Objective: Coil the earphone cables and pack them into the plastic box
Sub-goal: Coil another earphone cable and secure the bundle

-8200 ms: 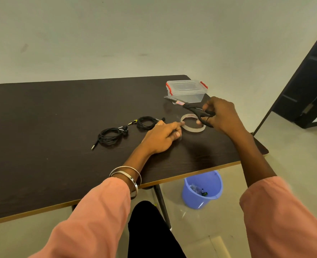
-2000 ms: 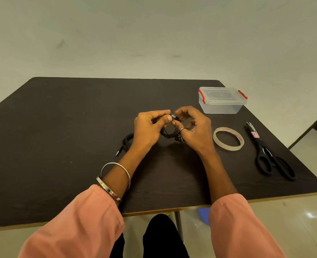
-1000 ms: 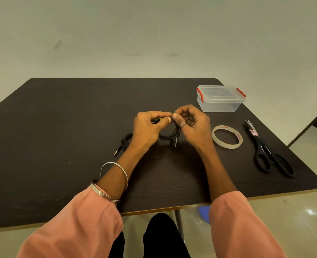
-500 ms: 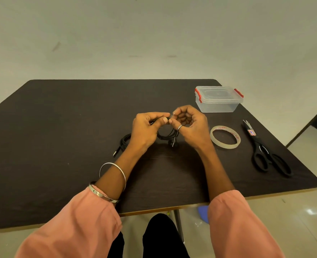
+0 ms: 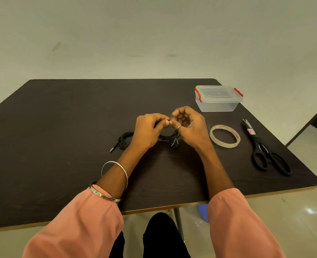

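Note:
Both hands meet over the middle of the dark table [image 5: 60, 127]. My left hand [image 5: 147, 130] and my right hand [image 5: 190, 125] pinch a coiled black earphone cable [image 5: 169, 136] between them, its loops and earbuds hanging just below the fingers. A second coiled black earphone cable [image 5: 123, 141] lies on the table left of my left hand, its plug pointing toward me. The clear plastic box [image 5: 218, 99] with red clips stands closed at the back right.
A roll of clear tape [image 5: 225, 135] lies flat to the right of my right hand. Black scissors [image 5: 265, 149] rest near the table's right edge. A blue bucket [image 5: 203, 211] shows on the floor under the front edge.
Eight seconds ago my right hand held the scissors and both coils lay on the table. The scissors now lie at the right. Over the last second the fingertips have shifted slightly on the coil.

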Demonstrator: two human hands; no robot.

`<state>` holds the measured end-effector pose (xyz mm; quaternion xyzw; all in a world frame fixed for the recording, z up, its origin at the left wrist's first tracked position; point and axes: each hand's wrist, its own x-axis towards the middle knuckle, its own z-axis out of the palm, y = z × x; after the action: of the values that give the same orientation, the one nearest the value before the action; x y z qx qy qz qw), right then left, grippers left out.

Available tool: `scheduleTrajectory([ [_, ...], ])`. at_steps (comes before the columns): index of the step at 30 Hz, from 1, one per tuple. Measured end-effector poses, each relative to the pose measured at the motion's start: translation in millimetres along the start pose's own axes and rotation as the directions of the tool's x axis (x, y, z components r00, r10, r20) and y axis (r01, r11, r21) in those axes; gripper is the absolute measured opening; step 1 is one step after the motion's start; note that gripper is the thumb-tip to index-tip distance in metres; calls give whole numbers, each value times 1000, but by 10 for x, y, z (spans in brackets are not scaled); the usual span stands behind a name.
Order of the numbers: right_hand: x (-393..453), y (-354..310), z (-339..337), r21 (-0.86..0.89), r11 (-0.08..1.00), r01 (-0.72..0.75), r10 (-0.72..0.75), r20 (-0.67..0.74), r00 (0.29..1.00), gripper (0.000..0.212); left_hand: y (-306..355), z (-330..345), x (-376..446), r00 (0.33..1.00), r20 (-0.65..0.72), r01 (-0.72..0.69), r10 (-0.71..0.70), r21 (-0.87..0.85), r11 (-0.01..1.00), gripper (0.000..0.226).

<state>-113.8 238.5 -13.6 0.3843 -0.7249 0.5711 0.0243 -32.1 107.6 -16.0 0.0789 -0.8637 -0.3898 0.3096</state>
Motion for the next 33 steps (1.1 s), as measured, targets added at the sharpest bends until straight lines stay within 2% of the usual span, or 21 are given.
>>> scheduleTrajectory([
  [4, 1, -13, -15, 33, 999, -29, 29, -3, 1000, 10, -7, -2, 4, 999, 0, -45, 46, 96, 994, 14],
  [12, 24, 2, 12, -34, 995, -96, 94, -55, 994, 14, -11, 54, 7, 998, 59, -28, 14, 233, 972, 15],
  [17, 11, -42, 36, 43, 981, -192, 193, -39, 980, 14, 46, 62, -27, 997, 41, -71, 61, 302, 951, 15],
  [21, 11, -87, 32, 105, 953, -286, 288, -7, 958, 16, 36, 107, -57, 986, -15, -153, 168, 347, 925, 13],
  [25, 22, -126, 16, 194, 917, -348, 346, 43, 937, 18, 3, 128, -51, 944, -105, -250, 314, 394, 884, 8],
  [29, 30, -153, -1, 327, 843, -426, 405, 133, 904, 17, 7, 90, -30, 877, -148, -369, 457, 399, 839, 22],
  [33, 23, -138, -39, 375, 802, -464, 418, 202, 886, 17, 0, 67, -37, 847, -124, -430, 517, 413, 803, 27],
])
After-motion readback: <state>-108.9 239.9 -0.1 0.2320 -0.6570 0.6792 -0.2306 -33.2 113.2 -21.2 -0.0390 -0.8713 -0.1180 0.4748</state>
